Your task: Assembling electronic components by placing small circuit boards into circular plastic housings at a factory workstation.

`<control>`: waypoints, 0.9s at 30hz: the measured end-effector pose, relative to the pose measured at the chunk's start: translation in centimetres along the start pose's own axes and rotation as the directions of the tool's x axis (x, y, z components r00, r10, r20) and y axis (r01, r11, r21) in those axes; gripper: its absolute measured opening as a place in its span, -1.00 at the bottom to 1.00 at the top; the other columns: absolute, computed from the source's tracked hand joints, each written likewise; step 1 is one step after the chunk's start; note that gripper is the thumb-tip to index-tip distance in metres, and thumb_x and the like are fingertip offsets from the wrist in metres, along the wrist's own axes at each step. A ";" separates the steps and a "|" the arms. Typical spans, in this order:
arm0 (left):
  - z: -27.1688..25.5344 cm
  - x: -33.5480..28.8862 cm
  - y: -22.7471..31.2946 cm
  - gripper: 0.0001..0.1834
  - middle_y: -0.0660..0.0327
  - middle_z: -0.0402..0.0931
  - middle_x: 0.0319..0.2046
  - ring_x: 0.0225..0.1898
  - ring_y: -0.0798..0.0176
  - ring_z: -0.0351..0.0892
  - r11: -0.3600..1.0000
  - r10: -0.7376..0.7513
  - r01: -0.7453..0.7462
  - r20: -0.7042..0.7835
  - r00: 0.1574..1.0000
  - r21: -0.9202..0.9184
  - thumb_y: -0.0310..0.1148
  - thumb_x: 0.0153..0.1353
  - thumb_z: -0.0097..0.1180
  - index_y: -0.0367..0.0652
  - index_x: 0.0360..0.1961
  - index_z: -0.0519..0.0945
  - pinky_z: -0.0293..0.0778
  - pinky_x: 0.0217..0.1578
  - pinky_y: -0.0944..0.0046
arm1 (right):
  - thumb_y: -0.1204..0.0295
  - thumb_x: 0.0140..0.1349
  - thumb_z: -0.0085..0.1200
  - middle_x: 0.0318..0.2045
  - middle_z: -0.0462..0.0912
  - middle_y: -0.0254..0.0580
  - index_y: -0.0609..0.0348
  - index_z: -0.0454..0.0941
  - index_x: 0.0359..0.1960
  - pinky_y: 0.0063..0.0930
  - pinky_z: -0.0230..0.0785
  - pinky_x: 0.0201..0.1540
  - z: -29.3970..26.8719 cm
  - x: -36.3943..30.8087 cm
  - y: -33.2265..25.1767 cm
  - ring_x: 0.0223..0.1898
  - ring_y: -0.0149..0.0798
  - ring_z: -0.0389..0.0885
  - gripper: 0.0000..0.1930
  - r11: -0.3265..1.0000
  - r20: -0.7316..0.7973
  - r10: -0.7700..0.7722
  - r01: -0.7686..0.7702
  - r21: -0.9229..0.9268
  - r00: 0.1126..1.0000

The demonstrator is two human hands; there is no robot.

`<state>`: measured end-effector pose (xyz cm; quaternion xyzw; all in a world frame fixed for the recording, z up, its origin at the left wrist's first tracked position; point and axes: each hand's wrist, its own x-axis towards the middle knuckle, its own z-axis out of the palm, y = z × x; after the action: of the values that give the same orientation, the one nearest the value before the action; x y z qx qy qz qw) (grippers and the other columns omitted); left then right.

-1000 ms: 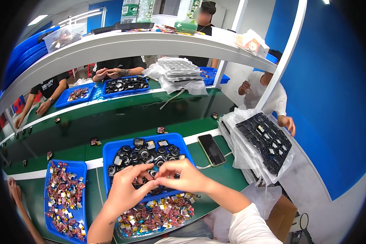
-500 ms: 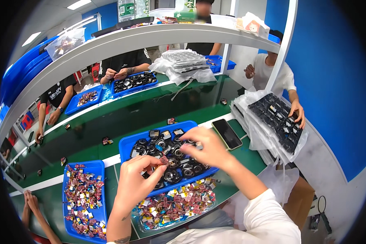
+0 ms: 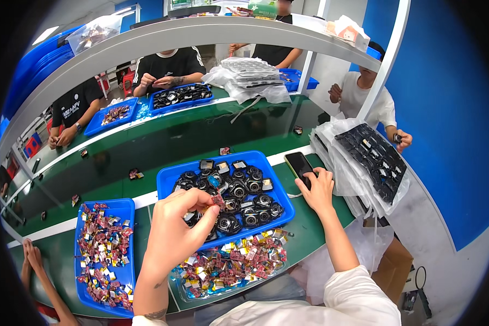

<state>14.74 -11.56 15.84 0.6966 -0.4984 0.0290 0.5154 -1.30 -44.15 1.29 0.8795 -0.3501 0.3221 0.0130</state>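
Observation:
My left hand (image 3: 179, 225) is closed in a pinch over the near left part of a blue tray (image 3: 285, 217). Between its thumb and forefinger is a small red circuit board (image 3: 218, 200). Round black camera-like housings (image 3: 237, 189) fill the tray, some with silvery pieces on them. To the right, my right hand (image 3: 319, 191) has its fingers apart, with fingertips at the near end of a smartphone (image 3: 299, 165). The phone lies on the green tabletop with its screen dark. Just below the blue tray, a clear tray (image 3: 186, 293) holds many red circuit boards with white and yellow parts.
Another blue tray (image 3: 82, 288) of circuit boards stands at left. Beyond runs a dark green belt (image 3: 163, 149) carrying scattered boards. Stacked black moulded trays (image 3: 372, 157) in plastic wrap sit at right. A white shelf (image 3: 201, 30) spans overhead. Several co-workers sit around, one's arms at lower left.
My right hand has moved from above the blue tray to the phone on the right. My left hand keeps its pinch on the board. The view has shifted slightly.

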 end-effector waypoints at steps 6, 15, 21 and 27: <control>-0.1 -0.2 -0.7 -0.91 0.15 0.61 -0.51 -0.46 0.37 0.57 0.995 -0.089 0.090 0.032 0.996 -0.036 -0.52 0.04 0.22 -0.33 -0.42 0.59 0.46 -0.34 0.37 | 0.42 0.10 0.24 -0.24 0.64 -0.17 0.18 0.61 -0.14 -0.43 0.41 -0.21 -5.5 3.4 -10.5 -0.21 -0.28 0.60 -0.73 0.620 -0.034 -0.279 0.207 0.757 0.960; -0.6 0.6 -1.9 -0.88 0.15 0.58 -0.50 -0.49 0.38 0.51 0.992 -0.126 0.125 -0.023 0.992 -0.013 -0.49 0.05 0.24 -0.31 -0.39 0.61 0.43 -0.40 0.39 | 0.55 0.09 0.30 -0.33 0.58 -0.36 0.22 0.53 -0.25 -0.66 0.43 -0.26 -8.1 6.2 -20.4 -0.35 -0.56 0.54 -0.78 0.031 0.222 -0.748 -0.301 0.953 0.626; -1.4 0.9 -3.4 -0.78 0.30 0.59 -0.32 -0.33 0.51 0.47 0.739 -0.269 0.344 0.215 0.939 -0.579 -0.60 0.00 0.33 -0.29 -0.29 0.60 0.37 -0.29 0.48 | 0.57 0.15 0.23 -0.37 0.59 -0.26 0.25 0.49 -0.25 -0.63 0.50 -0.32 -7.8 6.2 -20.1 -0.38 -0.49 0.61 -0.83 -0.165 0.252 -0.707 -0.500 0.850 0.661; -0.3 1.1 -3.9 -0.85 0.30 0.60 -0.39 -0.34 0.49 0.53 0.625 -0.395 0.417 0.194 0.898 -0.660 -0.51 0.10 0.26 -0.29 -0.28 0.63 0.41 -0.29 0.48 | 0.57 0.16 0.21 -0.43 0.63 -0.18 0.28 0.50 -0.34 -0.58 0.53 -0.38 -7.4 6.1 -19.6 -0.44 -0.40 0.65 -0.88 -0.182 0.322 -0.639 -0.544 0.819 0.698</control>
<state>18.28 -12.21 13.87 0.5497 -0.3108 -0.2849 0.7212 10.15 -31.22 14.63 0.5995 0.1046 0.0932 -0.7880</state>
